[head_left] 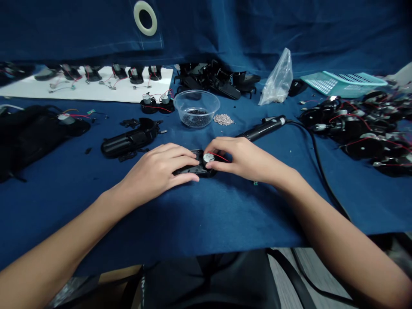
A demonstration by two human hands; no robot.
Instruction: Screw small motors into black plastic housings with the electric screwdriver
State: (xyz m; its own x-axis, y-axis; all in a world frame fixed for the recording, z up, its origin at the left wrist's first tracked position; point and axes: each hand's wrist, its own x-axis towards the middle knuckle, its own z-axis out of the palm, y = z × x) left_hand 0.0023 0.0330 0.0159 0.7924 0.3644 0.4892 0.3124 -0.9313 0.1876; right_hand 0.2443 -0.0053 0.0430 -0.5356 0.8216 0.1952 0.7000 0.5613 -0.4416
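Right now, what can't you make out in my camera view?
In the head view:
- Black housing: partly covered by the left hand and right hand.
- Round pale-topped part: underside hidden by its own top and the right hand's fingers.
- Black corded tool: front end hidden behind the right hand.
- Silver bits: too small to count.
- Pile of black parts: cut off by the right edge.
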